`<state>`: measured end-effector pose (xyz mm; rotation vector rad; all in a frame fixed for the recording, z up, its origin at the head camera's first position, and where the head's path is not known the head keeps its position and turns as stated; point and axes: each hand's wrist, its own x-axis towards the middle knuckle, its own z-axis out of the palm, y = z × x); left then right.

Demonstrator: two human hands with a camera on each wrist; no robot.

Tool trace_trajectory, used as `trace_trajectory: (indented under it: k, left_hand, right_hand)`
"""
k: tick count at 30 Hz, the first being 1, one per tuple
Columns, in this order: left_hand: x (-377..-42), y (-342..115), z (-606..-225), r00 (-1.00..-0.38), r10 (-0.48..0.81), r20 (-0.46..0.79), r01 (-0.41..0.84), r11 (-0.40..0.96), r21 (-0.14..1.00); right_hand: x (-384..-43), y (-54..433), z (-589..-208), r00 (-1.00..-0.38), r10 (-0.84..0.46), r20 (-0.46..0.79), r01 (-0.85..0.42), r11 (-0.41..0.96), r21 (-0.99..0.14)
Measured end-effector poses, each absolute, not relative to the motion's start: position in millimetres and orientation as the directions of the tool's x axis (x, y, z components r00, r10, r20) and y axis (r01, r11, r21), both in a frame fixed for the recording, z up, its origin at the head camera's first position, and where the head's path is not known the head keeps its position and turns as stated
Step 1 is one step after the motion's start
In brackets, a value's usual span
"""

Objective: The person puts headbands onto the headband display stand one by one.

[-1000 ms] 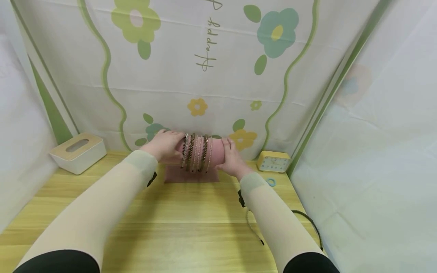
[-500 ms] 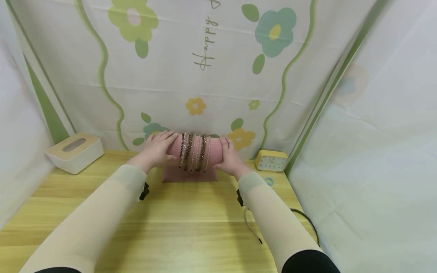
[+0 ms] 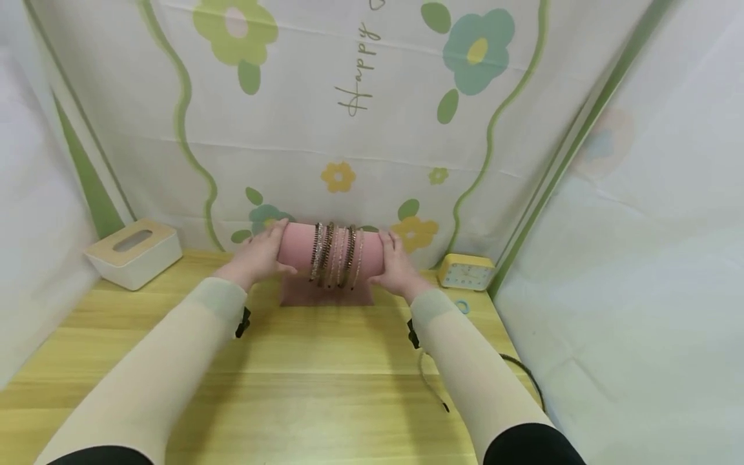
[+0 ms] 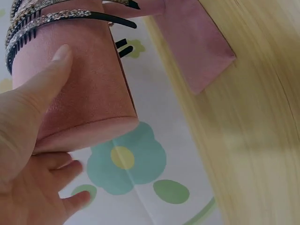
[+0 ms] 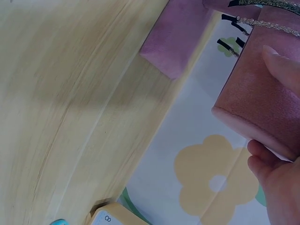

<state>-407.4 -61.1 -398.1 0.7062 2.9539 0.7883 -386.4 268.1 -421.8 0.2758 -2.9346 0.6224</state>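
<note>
A pink velvet headband stand (image 3: 299, 248) stands at the back of the table, its horizontal roll raised above a flat pink base (image 3: 325, 297). Several glittery headbands (image 3: 336, 255), dark and pale, sit side by side round the middle of the roll. My left hand (image 3: 258, 258) holds the roll's left end; in the left wrist view its thumb (image 4: 58, 65) lies along the velvet and the other fingers spread past the end face. At the opposite end my right hand (image 3: 400, 266) grips the roll, thumb on the front, fingertips (image 5: 260, 152) curled at the end face.
A white tissue box (image 3: 136, 258) with a wooden lid stands back left. A yellow clock (image 3: 467, 271) and a blue ring (image 3: 462, 307) are back right. Two headbands lie right, a pale one (image 3: 430, 381) and a dark one (image 3: 526, 371) partly behind my right sleeve. A floral curtain (image 3: 325, 142) hangs behind.
My left hand has slid left along the roll, from beside the leftmost headband to the roll's end. My right hand stays at its end.
</note>
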Motion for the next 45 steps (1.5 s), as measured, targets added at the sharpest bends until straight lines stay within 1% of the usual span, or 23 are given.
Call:
trace_trajectory:
  k: [5, 10, 21, 23, 25, 28, 30, 31, 33, 37, 40, 45]
  left_hand:
    - [-403.4, -53.2, -399.7, -0.897, 0.439, 0.053, 0.4, 0.753, 0.523]
    - [-399.8, -49.5, -399.3, -0.898, 0.438, 0.04, 0.398, 0.768, 0.501]
    - [-399.3, -47.6, -399.6, -0.908, 0.42, -0.001, 0.369, 0.799, 0.475]
    - [-399.6, -48.3, -400.0, -0.91, 0.415, -0.013, 0.358, 0.801, 0.48]
    - [-400.4, -49.0, -399.8, -0.911, 0.411, -0.023, 0.349, 0.802, 0.484]
    - [-403.0, -50.6, -399.6, -0.913, 0.406, -0.03, 0.342, 0.806, 0.483]
    - [-404.6, -51.6, -399.5, -0.916, 0.399, -0.036, 0.335, 0.811, 0.479]
    - [-405.1, -52.3, -399.5, -0.918, 0.396, -0.035, 0.332, 0.813, 0.478]
    - [-405.6, -53.7, -399.3, -0.92, 0.39, -0.033, 0.329, 0.816, 0.475]
    - [-404.9, -56.6, -397.7, -0.924, 0.381, -0.03, 0.32, 0.814, 0.484]
    - [-404.7, -59.1, -396.8, -0.923, 0.381, -0.048, 0.31, 0.814, 0.492]
    - [-404.3, -63.2, -396.5, -0.921, 0.384, -0.071, 0.301, 0.815, 0.496]
  right_hand:
    - [-384.5, 275.6, -421.7, -0.975, -0.155, 0.158, -0.205, 0.902, -0.381]
    - [-384.8, 281.7, -420.4, -0.974, -0.171, 0.151, -0.215, 0.913, -0.348]
    - [-377.0, 288.7, -406.4, -0.969, -0.229, 0.094, -0.247, 0.897, -0.367]
    - [-374.4, 293.3, -402.5, -0.965, -0.237, 0.114, -0.262, 0.893, -0.365]
    - [-370.0, 300.4, -397.2, -0.96, -0.231, 0.16, -0.275, 0.891, -0.361]
    - [-360.3, 317.7, -389.5, -0.953, -0.182, 0.241, -0.268, 0.878, -0.397]
    - [-350.9, 332.3, -386.2, -0.951, -0.146, 0.272, -0.258, 0.858, -0.443]
    - [-345.8, 340.4, -385.8, -0.955, -0.125, 0.268, -0.244, 0.846, -0.474]
    - [-336.1, 357.7, -389.4, -0.964, -0.104, 0.244, -0.222, 0.821, -0.526]
    - [-316.6, 388.8, -411.1, -0.989, -0.081, 0.122, -0.137, 0.801, -0.582]
    - [-304.5, 403.3, -437.3, -0.997, -0.075, 0.035, -0.082, 0.815, -0.573]
    - [-288.2, 415.6, -478.9, -0.99, -0.117, -0.084, -0.056, 0.852, -0.521]
